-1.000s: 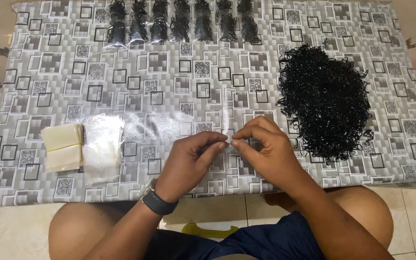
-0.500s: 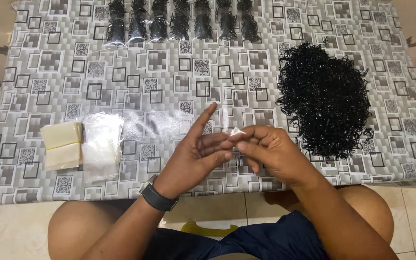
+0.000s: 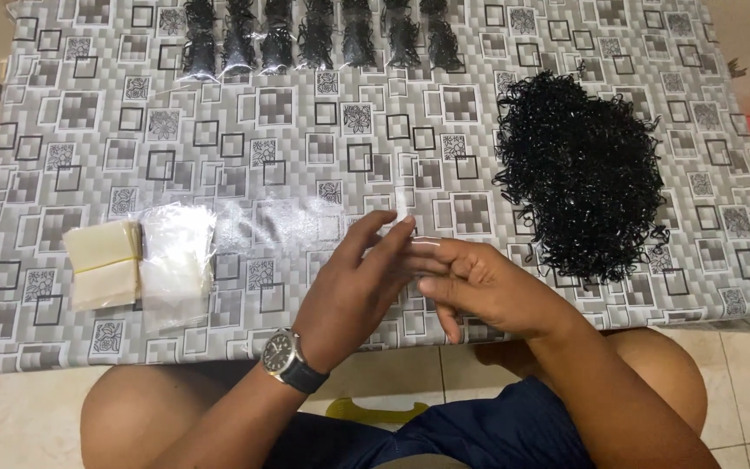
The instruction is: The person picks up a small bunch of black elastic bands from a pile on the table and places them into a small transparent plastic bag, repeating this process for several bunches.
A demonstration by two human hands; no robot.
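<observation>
Both hands have dropped lower; my left hand (image 3: 353, 291) and right hand (image 3: 479, 287) pinch a clear bag (image 3: 404, 227) beside the black band pile (image 3: 579, 174); filled packets (image 3: 314, 39) beyond it, plenty left.

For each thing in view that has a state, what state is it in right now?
Small clear bag: held upright between both hands.
Left hand: fingers on the bag.
Right hand: grip on the bag.
Black bands: loose heap.
Filled bags: packed, in a row.
Empty bags: stacked flat.

Surface (image 3: 305, 130): grey cover with a black-and-white square pattern and floral tiles. Loop pile (image 3: 582, 174) near right edge: black. Pads (image 3: 101, 264) near left edge: cream. Small bag (image 3: 405, 227): clear. Wristwatch (image 3: 288, 360): black.
</observation>
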